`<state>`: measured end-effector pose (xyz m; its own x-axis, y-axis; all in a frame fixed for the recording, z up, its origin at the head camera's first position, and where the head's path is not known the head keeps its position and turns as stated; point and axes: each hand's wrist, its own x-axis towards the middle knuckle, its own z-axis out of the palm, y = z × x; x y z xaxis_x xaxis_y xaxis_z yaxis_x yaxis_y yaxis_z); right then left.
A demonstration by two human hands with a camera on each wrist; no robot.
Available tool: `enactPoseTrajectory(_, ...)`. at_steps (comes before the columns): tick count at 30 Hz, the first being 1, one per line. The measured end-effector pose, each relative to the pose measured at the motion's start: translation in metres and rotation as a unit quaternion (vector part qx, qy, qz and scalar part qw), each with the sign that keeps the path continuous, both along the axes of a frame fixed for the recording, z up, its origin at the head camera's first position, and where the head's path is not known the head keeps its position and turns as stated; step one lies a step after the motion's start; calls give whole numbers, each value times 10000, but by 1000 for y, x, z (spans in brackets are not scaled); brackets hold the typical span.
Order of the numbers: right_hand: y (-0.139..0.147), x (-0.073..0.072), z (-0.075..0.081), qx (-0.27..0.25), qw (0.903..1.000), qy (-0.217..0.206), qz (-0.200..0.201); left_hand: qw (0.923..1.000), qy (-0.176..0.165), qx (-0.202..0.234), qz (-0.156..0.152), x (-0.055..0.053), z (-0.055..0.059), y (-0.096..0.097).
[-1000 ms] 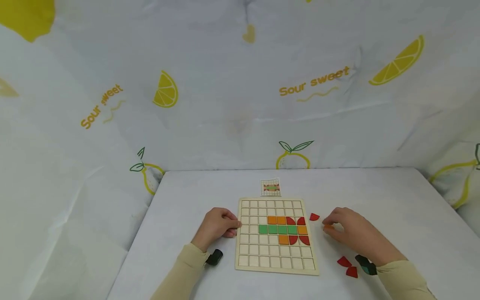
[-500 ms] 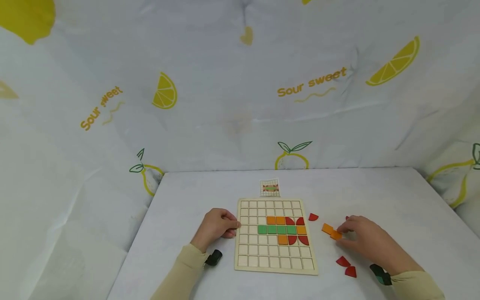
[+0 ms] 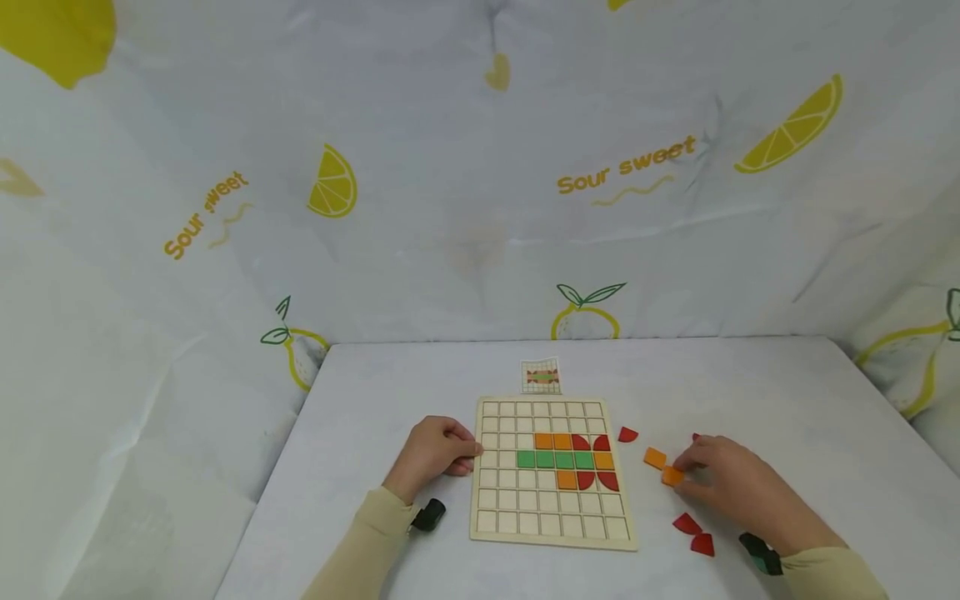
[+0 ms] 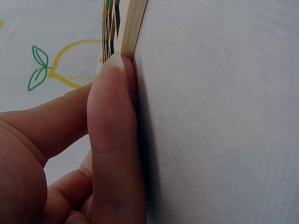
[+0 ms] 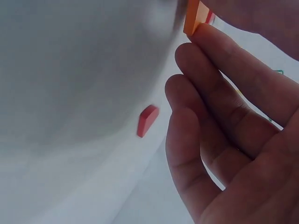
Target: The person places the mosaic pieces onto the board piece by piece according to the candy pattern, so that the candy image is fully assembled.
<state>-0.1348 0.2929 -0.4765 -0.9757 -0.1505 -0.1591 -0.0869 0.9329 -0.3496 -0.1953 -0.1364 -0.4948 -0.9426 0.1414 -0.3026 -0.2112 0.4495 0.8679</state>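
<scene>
My left hand (image 3: 435,448) grips the left edge of a pale wooden grid board (image 3: 517,523), thumb at the rim in the left wrist view. Right of the board, my right hand (image 3: 726,477) pinches an orange square tile (image 5: 192,17) between thumb and index finger, low over the table. Another orange square tile (image 3: 655,457) lies just beyond it, towards the board. Set in the board are a row of green squares (image 3: 555,459), orange squares (image 3: 562,442) and red quarter-round tiles (image 3: 585,481). The other right fingers are loosely bent.
A small pattern card (image 3: 542,377) stands behind the board. Loose red quarter-round tiles lie on the table: one (image 3: 627,434) beside the board, two (image 3: 693,533) nearer the front, and a red piece (image 3: 696,436) partly hidden behind the right hand.
My right hand has moved right, away from the board, uncovering the orange tiles. The pinched tile has come apart from the other one. The left hand has stayed at the board's edge.
</scene>
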Motion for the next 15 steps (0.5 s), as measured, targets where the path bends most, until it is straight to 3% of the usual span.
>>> enactPoseTrajectory(15, -67, -6, 20, -347, 9964, 490, 605, 9999, -95, 95, -12, 0, 1, -1)
